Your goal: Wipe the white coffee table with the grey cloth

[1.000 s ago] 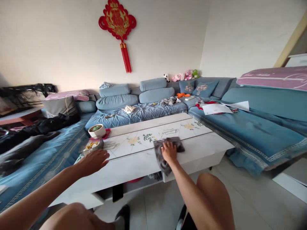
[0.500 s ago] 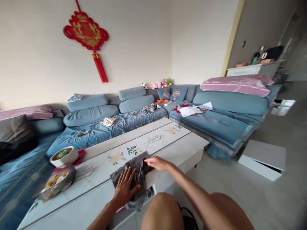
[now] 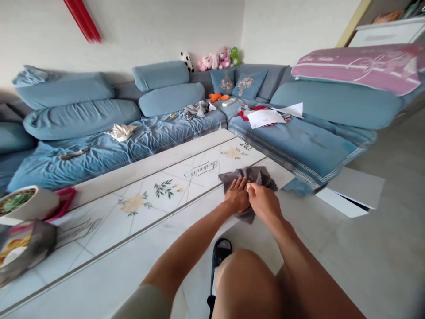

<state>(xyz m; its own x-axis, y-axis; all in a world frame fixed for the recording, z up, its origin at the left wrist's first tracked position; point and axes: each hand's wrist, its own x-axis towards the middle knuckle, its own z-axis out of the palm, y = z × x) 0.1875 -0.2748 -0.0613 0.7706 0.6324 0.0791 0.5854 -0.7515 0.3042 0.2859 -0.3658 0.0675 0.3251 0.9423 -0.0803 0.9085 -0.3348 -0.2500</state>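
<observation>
A dark grey cloth [image 3: 255,175] lies bunched near the far right edge of the white coffee table [image 3: 186,221], whose top has a floral print. My left hand [image 3: 237,195] is pressed onto the cloth and holds it. My right hand [image 3: 264,204] is right next to it, its fingertips pinching the cloth's edge. One corner of the cloth hangs below my hands, over the table's edge. Part of the cloth is hidden under my fingers.
At the left of the tabletop stand a white bowl of greens [image 3: 20,204] and a snack-filled bag [image 3: 23,248]. A blue sectional sofa [image 3: 139,150] wraps around the table, holding papers [image 3: 265,118] and plush toys [image 3: 215,60]. A white board [image 3: 352,192] lies on the tiled floor.
My hands have come together on the cloth, which is now gathered between them instead of spread on the tabletop. The view has swung down and to the right.
</observation>
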